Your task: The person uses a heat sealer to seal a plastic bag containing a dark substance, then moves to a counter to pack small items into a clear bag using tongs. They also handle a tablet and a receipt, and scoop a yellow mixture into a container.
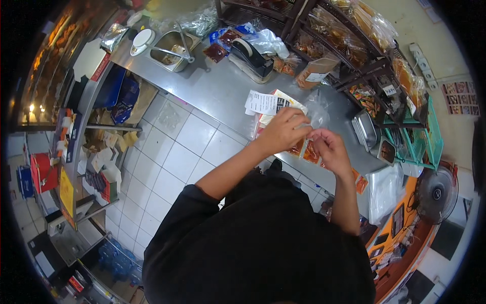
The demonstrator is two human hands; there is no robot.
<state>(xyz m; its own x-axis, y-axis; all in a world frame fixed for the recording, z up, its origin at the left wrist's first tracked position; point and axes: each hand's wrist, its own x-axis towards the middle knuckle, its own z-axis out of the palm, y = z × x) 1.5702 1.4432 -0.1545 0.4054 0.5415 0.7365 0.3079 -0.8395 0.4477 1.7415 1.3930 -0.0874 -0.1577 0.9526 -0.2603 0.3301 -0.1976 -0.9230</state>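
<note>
Both my hands meet over the stainless steel counter (212, 85). My left hand (290, 127) is pinched at the gathered top of a clear plastic bag (317, 110). Fingertips of my right hand (330, 148) touch the same spot, with the fingers curled; whether they grip the plastic cannot be told. Beneath and beside my left hand lies a white and red food box (265, 121), partly covered, with a printed paper slip (262, 102) on it. Sachets of red-orange sauce (310, 152) lie below my hands, near the counter's edge.
A black tape dispenser (252, 57) stands farther back, near a steel food pan (171, 53) with tongs. Dark plastic racks (341, 41) hold bagged food. A stack of clear bags (385, 193) lies at the right, near a fan (436, 194). Small steel containers (366, 131) stand beside a green rack (433, 133).
</note>
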